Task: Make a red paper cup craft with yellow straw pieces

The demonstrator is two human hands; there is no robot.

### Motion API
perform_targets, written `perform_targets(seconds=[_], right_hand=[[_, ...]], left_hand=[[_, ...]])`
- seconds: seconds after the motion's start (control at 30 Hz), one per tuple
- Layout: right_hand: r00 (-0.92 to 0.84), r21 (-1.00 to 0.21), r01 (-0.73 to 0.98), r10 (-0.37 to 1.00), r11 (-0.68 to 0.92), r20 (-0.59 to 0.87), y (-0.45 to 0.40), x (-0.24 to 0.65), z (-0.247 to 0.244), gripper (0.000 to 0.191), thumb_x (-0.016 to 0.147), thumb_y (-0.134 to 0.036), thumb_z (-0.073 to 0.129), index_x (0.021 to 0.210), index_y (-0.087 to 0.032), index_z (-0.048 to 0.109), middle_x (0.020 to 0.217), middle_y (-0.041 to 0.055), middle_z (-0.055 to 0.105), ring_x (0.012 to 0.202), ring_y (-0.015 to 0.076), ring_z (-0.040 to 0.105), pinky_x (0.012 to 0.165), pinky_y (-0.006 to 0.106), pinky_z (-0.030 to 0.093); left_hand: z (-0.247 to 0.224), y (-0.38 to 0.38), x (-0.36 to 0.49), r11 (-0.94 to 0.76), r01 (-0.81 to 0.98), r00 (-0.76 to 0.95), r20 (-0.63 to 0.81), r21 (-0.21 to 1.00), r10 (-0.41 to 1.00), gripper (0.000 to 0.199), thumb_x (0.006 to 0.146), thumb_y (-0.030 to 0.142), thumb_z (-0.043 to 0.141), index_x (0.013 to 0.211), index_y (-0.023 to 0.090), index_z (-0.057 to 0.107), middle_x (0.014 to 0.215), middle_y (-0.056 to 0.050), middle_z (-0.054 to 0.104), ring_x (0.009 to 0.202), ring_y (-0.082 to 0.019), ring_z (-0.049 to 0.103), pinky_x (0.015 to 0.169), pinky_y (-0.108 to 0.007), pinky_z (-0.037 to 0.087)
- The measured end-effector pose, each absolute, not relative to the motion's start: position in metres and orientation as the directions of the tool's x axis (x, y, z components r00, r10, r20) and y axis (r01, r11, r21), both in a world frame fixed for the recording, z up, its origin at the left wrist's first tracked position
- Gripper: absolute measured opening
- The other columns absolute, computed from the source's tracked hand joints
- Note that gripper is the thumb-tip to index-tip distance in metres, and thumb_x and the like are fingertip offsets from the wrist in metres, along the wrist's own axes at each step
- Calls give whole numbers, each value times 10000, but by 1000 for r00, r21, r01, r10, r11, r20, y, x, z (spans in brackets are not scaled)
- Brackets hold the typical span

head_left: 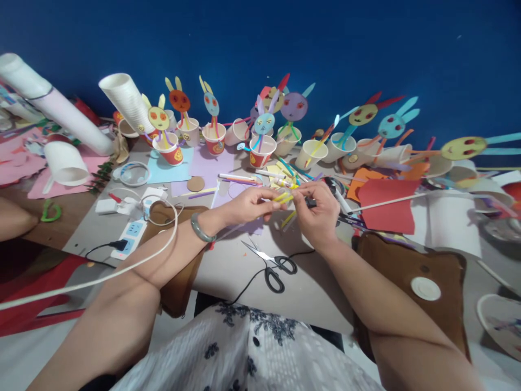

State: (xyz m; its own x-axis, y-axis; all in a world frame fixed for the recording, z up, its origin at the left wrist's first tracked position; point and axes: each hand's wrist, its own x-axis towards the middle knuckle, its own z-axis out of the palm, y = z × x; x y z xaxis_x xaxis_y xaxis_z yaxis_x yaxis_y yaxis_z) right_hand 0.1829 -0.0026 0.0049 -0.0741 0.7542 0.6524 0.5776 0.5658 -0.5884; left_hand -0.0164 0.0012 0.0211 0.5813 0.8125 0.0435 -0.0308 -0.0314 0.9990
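Observation:
Over the middle of the table, my left hand [256, 205] pinches one end of a small yellow paper piece [284, 197]. My right hand [316, 209] closes on the other end of it, with a dark object showing under its fingers that I cannot make out. Black-handled scissors [272, 263] lie with blades parted on the table, just nearer to me than the hands. Behind the hands, a pile of coloured paper strips and markers [280, 172] spreads out. A sheet of purple paper [251, 224] lies partly under my left hand.
Paper cups with paper rabbit heads, such as a red cup [262, 157], line the blue wall. A power strip [131, 238] with a white cable lies left. Red paper [388, 206] and a brown cushion [415, 282] are right. Another person's arm [16, 218] rests at far left.

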Motion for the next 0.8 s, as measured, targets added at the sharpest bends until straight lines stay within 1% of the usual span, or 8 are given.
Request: perform_targets(seconds=[0.1, 0.27, 0.33, 0.4, 0.5, 0.57, 0.67, 0.8], right_hand=[[-53, -627, 547, 771, 555, 635, -2, 187, 9, 238, 955, -390, 644, 757, -260, 617, 831, 51, 723, 825, 236, 697, 784, 417, 562], [-9, -738, 456, 832, 497, 554, 1, 194, 15, 209, 947, -396, 665, 789, -261, 643, 855, 41, 740, 823, 235, 704, 800, 410, 558], [-6, -701, 493, 808, 515, 589, 0, 194, 17, 192, 950, -358, 660, 787, -260, 636, 837, 39, 734, 812, 224, 699, 788, 396, 555], [-21, -630, 555, 766, 543, 642, -3, 192, 20, 197, 955, -330, 650, 775, -257, 615, 812, 41, 719, 795, 220, 687, 766, 390, 548], [-71, -553, 599, 727, 579, 683, -8, 190, 23, 225, 961, -317, 634, 750, -257, 586, 777, 42, 705, 777, 225, 675, 761, 402, 543], [-75, -577, 587, 748, 568, 659, -8, 192, 24, 229, 963, -339, 635, 751, -260, 598, 781, 44, 711, 779, 229, 680, 769, 410, 549], [13, -728, 503, 838, 466, 546, -2, 199, 22, 207, 938, -403, 676, 794, -257, 653, 810, 43, 739, 771, 226, 696, 740, 397, 566], [98, -938, 205, 947, 280, 305, 14, 209, 21, 266, 864, -475, 761, 773, -249, 653, 779, 33, 756, 714, 211, 713, 701, 389, 605]], left_hand=[[21, -1, -15, -66, -54, 587, 85, 996, 805, 476, 861, 612, 694, 880, 137, 717, 941, -68, 656, 619, -79, 568, 593, -240, 467], [24, -5, -18, -151, -79, 549, 169, 985, 818, 410, 926, 551, 642, 860, 152, 711, 922, -64, 638, 620, -88, 552, 607, -259, 461], [22, -7, -17, -172, -66, 556, 179, 983, 811, 387, 942, 531, 624, 901, 158, 722, 1057, -92, 657, 660, -93, 570, 634, -267, 481], [20, -10, -15, -221, -55, 571, 213, 974, 793, 361, 938, 511, 636, 919, 167, 743, 1121, -111, 662, 820, -142, 630, 742, -285, 520], [18, -11, -11, -288, -42, 580, 258, 957, 773, 360, 918, 512, 663, 841, 174, 755, 1014, -105, 662, 1036, -206, 628, 897, -313, 514], [19, -11, -10, -249, -54, 584, 233, 967, 778, 390, 913, 540, 661, 824, 169, 744, 964, -88, 649, 925, -178, 631, 831, -296, 516], [26, -12, -12, -106, -106, 618, 149, 989, 772, 417, 913, 566, 658, 898, 156, 733, 851, -50, 639, 680, -109, 574, 654, -255, 475], [33, -12, -14, 19, -168, 638, 94, 986, 764, 433, 888, 574, 701, 911, 143, 742, 690, -7, 598, 619, -91, 540, 632, -246, 451]])
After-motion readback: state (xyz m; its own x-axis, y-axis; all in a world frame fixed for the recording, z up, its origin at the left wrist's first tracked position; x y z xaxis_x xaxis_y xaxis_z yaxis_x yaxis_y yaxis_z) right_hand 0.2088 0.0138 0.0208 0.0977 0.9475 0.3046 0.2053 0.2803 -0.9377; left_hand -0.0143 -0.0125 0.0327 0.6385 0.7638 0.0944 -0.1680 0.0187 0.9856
